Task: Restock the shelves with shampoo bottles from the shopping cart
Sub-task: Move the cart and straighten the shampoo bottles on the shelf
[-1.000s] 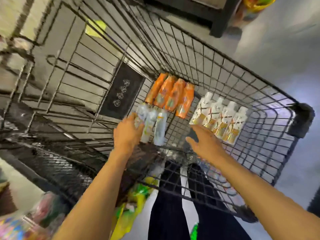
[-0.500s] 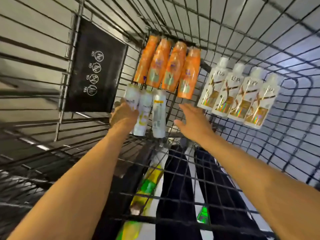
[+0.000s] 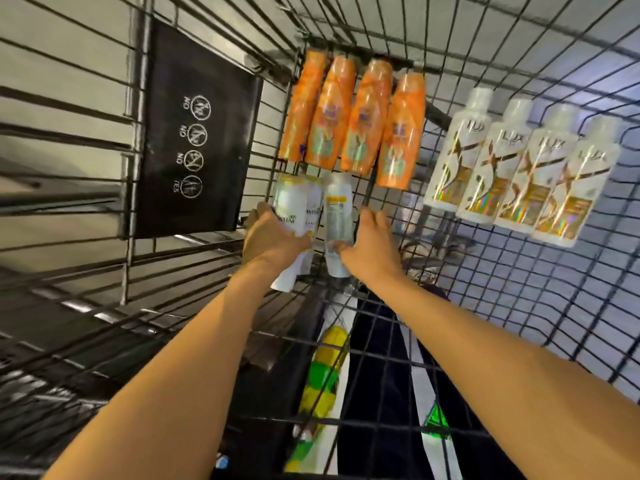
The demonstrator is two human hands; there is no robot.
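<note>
Three white shampoo bottles [image 3: 337, 209] lie on the cart [image 3: 519, 271] floor, near centre. We find the left hand [image 3: 273, 237] curled round the leftmost, the right hand [image 3: 370, 244] round the rightmost. Four orange bottles [image 3: 353, 126] lie farther, four Lux bottles [image 3: 519, 174] right

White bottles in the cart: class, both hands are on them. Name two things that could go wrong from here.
1. The left hand seems to grip two white bottles together; one might slip out on lifting.
2. The right hand holds the third bottle just below the orange bottles; lifting could knock them.
</note>
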